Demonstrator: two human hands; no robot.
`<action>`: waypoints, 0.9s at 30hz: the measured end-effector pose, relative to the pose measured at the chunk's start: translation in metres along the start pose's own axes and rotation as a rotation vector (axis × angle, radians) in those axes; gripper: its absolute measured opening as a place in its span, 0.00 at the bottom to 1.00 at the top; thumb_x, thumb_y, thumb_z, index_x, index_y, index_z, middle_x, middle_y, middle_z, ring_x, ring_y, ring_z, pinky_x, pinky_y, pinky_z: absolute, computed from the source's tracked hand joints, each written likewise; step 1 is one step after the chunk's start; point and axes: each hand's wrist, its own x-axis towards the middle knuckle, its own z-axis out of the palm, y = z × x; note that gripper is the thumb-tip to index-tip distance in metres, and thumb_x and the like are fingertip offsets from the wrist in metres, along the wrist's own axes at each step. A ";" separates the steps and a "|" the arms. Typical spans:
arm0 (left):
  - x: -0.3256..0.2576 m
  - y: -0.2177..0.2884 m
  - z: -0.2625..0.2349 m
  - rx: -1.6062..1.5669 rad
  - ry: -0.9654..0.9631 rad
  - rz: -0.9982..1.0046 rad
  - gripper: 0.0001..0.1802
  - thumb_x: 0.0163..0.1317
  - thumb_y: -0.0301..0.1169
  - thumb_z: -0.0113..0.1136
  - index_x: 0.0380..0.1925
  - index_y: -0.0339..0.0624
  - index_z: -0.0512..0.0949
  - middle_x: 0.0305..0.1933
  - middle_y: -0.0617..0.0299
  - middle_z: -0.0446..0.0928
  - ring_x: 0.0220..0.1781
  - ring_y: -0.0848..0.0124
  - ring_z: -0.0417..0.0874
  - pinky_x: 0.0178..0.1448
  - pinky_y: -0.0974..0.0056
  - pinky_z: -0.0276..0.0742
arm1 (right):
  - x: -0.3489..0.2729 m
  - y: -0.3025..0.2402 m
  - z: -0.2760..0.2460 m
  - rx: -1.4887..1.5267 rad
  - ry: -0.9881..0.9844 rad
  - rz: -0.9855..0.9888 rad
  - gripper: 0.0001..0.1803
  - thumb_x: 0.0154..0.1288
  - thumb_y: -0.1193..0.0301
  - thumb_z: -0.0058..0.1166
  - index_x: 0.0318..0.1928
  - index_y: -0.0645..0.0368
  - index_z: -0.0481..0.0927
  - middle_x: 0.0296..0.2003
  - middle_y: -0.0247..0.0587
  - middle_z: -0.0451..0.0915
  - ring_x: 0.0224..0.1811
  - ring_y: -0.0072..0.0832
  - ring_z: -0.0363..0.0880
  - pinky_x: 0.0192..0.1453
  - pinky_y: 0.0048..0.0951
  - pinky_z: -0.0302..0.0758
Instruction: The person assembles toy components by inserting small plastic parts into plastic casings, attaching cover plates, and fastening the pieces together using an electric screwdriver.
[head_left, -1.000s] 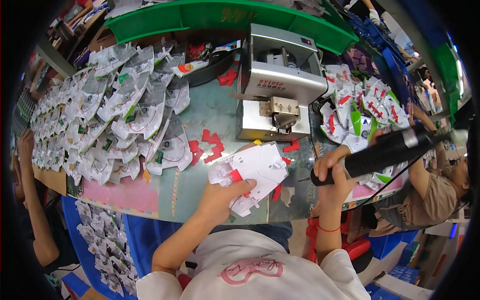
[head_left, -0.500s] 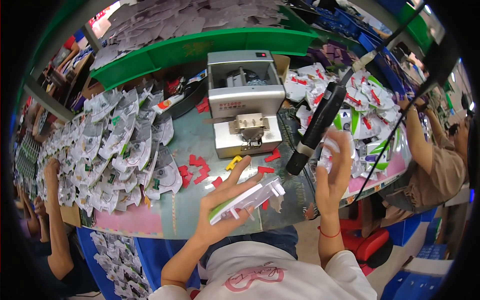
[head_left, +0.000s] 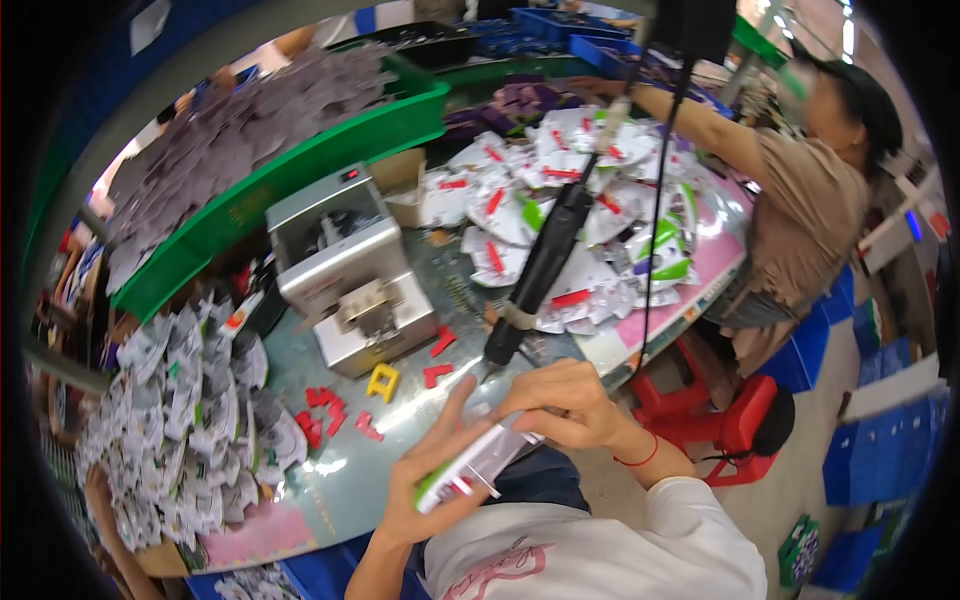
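A white plastic shell with a green edge is gripped in my left hand, tilted, its thin pegs sticking out toward me. My right hand has its fingers bent and closed around the shell's far right end; any small thing under those fingertips is hidden. Just beyond my hands hangs a black electric screwdriver, tip down and untouched. A silver screw feeder stands on the bench, with a yellow plastic piece and several red plastic pieces in front of it.
White shells are heaped at left; shells with red pieces lie piled at right. A green tray of grey sheets runs behind the feeder. A co-worker reaches over the right side. Red stools stand below the bench edge.
My right hand has gone from open beside the screwdriver to closed on the shell's end. My left hand keeps hold of the shell. The view has turned to the right.
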 end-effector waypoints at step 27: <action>-0.011 -0.027 0.010 -0.642 0.240 -0.485 0.28 0.49 0.19 0.53 0.53 0.26 0.62 0.56 0.39 0.64 0.51 0.44 0.72 0.38 0.54 0.82 | 0.023 0.131 -0.317 -1.193 0.918 0.064 0.13 0.52 0.77 0.53 0.40 0.56 0.80 0.28 0.49 0.78 0.24 0.35 0.77 0.33 0.28 0.73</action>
